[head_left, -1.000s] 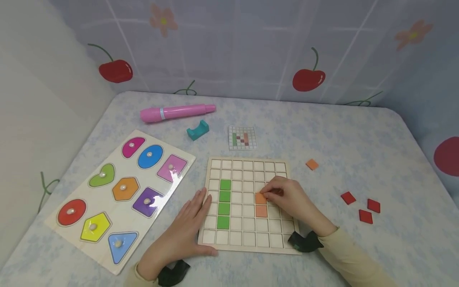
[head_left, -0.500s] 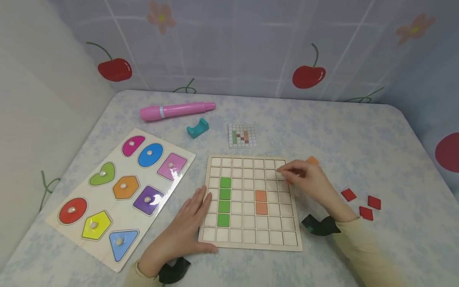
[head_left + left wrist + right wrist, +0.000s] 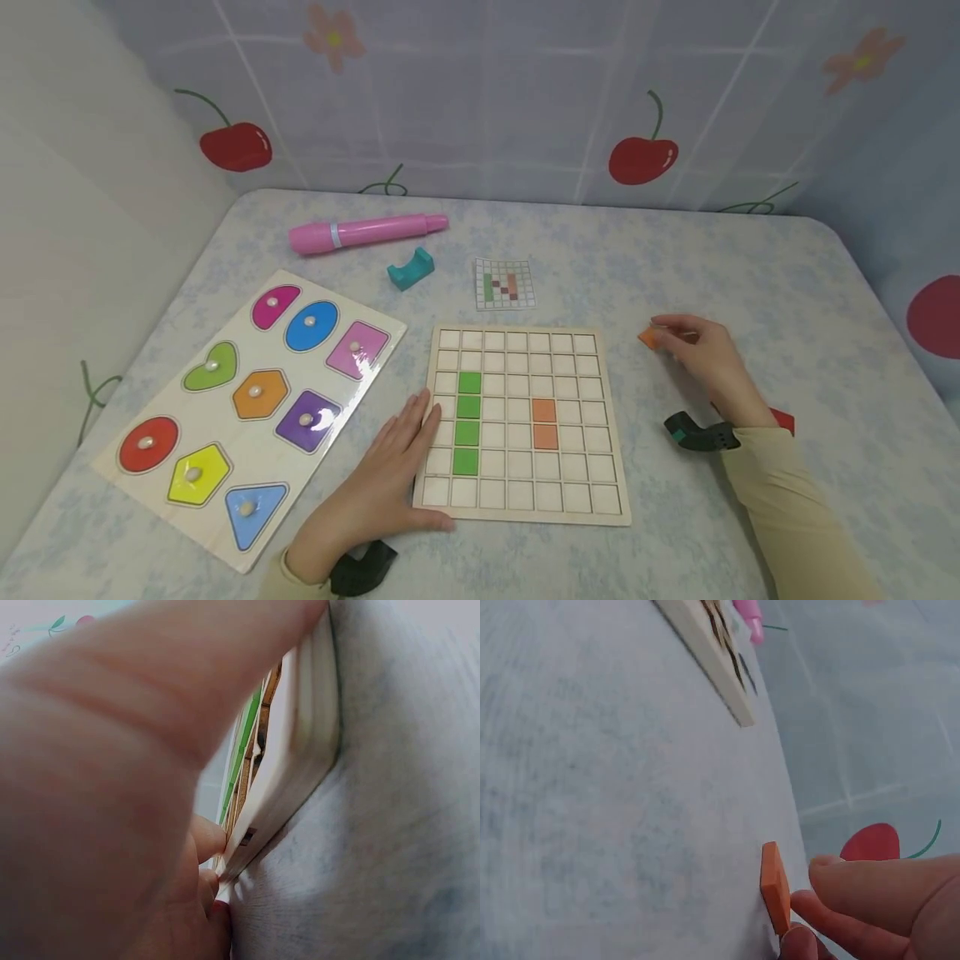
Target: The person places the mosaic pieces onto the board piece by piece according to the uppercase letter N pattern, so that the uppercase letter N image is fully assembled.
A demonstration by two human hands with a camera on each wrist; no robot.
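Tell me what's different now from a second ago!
The right hand came off the upper orange tile in the wooden grid board and moved right. Its fingers now touch the loose orange tile, and its wrist mostly hides the red tiles. The left hand stayed against the board; the green tiles stayed put.

Not one word, brand or number is legible, for the pale backdrop cloth (image 3: pixel 34 616) carries tiny dark letter-like marks (image 3: pixel 11 637), turned sideways and too blurred to make out, while the small paper card (image 3: pixel 505 283) shows a printed grid with green, orange and dark-red squares.
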